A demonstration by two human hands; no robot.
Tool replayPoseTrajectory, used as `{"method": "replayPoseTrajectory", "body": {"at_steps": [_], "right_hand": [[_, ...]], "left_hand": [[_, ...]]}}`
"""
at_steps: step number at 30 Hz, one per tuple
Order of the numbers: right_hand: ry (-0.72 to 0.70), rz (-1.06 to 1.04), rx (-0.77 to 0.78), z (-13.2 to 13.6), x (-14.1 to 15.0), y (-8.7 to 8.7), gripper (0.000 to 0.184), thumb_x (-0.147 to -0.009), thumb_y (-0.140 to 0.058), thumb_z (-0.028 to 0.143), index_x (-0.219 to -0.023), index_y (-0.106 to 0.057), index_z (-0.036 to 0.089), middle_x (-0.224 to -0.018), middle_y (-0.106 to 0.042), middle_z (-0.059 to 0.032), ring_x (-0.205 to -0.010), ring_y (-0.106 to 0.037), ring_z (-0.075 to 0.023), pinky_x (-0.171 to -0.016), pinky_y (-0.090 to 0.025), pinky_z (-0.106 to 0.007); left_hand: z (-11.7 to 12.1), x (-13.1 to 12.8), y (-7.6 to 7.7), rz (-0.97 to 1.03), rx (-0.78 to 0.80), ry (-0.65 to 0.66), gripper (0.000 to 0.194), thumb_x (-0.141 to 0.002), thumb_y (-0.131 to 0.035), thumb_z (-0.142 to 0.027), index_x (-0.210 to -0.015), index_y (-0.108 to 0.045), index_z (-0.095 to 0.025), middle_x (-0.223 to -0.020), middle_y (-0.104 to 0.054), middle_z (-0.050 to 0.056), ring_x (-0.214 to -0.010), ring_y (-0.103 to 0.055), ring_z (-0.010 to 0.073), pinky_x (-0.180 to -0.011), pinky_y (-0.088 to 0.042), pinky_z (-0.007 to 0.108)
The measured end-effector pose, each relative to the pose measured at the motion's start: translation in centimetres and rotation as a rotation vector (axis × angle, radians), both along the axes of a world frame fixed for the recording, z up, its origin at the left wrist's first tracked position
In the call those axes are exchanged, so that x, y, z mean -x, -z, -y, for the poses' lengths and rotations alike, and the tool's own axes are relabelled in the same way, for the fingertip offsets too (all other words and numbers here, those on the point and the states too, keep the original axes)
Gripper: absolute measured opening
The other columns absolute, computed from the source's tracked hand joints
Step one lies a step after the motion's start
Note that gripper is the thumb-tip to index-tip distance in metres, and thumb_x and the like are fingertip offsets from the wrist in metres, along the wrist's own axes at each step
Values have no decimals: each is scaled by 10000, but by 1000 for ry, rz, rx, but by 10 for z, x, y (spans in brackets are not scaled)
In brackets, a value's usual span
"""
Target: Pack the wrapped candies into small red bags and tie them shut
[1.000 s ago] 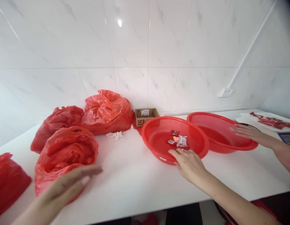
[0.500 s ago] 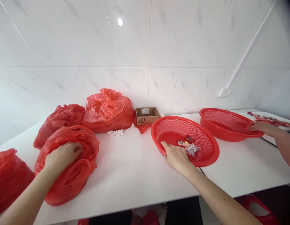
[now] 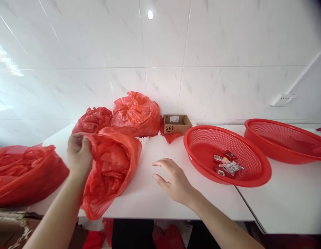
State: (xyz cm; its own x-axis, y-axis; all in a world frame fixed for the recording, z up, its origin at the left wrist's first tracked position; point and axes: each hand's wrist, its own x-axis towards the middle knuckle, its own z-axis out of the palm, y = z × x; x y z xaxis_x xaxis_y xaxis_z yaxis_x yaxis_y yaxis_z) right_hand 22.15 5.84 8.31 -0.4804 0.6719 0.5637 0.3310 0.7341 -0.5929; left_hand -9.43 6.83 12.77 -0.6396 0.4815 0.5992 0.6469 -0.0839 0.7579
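Note:
My left hand (image 3: 79, 152) is closed on the rim of a red plastic bag (image 3: 110, 166), whose mouth gapes toward me on the white table. Red film fills the bag's inside; anything deeper is hidden. My right hand (image 3: 173, 180) hovers above the table between that bag and a red mesh basket (image 3: 199, 162), thumb and fingers apart, holding nothing. Several small packets (image 3: 230, 166), some red and one clear and silvery, lie in the basket.
A second red basket (image 3: 274, 152) stands to the right. Tied red bags (image 3: 135, 116) and a small cardboard box (image 3: 177, 125) sit by the tiled wall. Another red bag (image 3: 25, 176) lies at left, above an open carton (image 3: 9, 228). White tissue (image 3: 144, 139) lies near the middle.
My right hand has let go of the basket's rim and moved left. My left hand has pulled the bag's mouth wide. The view has turned left; the other person's hand is out of sight.

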Motion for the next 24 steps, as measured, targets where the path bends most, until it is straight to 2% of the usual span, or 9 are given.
{"method": "replayPoseTrajectory", "body": {"at_steps": [3,6,10,12,14,16,19,22,24], "right_hand": [[-144,-143,0,4,37,-4,156,-915,-536,207,-1051,-611,222,-1009,-676,-50,-971,-620,-179,-889,-505,-329],[-145,-153,68,-4,68,-5,193,-923,-510,216,-1094,-601,213,-1049,-670,-60,-992,-628,-181,-899,-502,-333],[7,177,260,-26,90,9,641,-826,-676,351,-1398,-451,173,-1323,-538,-176,-1165,-566,-319,-966,-458,-472],[28,304,316,-34,94,19,781,-777,-719,398,-1457,-396,188,-1367,-507,-188,-1185,-550,-354,-966,-447,-490],[26,352,347,-39,95,27,680,-771,-713,374,-1391,-491,204,-1313,-572,-158,-1157,-573,-338,-942,-458,-454],[16,353,368,-42,94,30,419,-803,-660,309,-1204,-640,189,-1174,-665,-131,-1085,-617,-308,-903,-472,-413],[-42,301,374,-47,91,24,207,-879,-535,239,-958,-717,184,-1018,-725,-85,-973,-660,-240,-855,-487,-350],[-124,130,420,-54,85,10,232,-902,-493,244,-901,-723,207,-946,-733,-30,-899,-661,-193,-825,-500,-320],[-124,-45,480,-60,79,1,237,-891,-492,266,-882,-718,196,-905,-724,-28,-869,-653,-198,-821,-510,-349]], "left_hand": [[0,-18,10,69,37,231,196,-865,-512,-361,-955,-542,-190,-817,-592,-6,-709,-552,134,-654,-464,245],[6,-35,19,96,72,400,211,-860,-529,-408,-916,-541,-204,-772,-586,-9,-679,-557,139,-628,-464,249],[17,-45,28,112,96,443,188,-869,-525,-405,-882,-528,-217,-785,-577,2,-699,-557,155,-625,-464,261],[22,-44,34,119,104,420,173,-884,-514,-389,-853,-528,-219,-774,-553,-1,-695,-541,153,-620,-457,257],[23,-40,41,131,80,383,171,-907,-473,-386,-846,-494,-228,-748,-507,-14,-660,-512,144,-617,-459,256],[24,-36,45,131,24,336,152,-937,-382,-380,-887,-431,-245,-752,-460,-25,-639,-489,137,-652,-486,271],[26,-34,46,34,18,330,195,-957,-276,-387,-959,-416,-252,-844,-500,3,-770,-546,163,-814,-511,339],[26,-40,46,-194,223,499,277,-865,-505,-454,-1039,-546,-242,-1057,-625,61,-1055,-585,241,-961,-466,397],[24,-45,49,-374,395,546,454,-748,-665,-433,-1155,-574,-254,-1234,-625,79,-1201,-534,312,-1032,-404,470]]}}
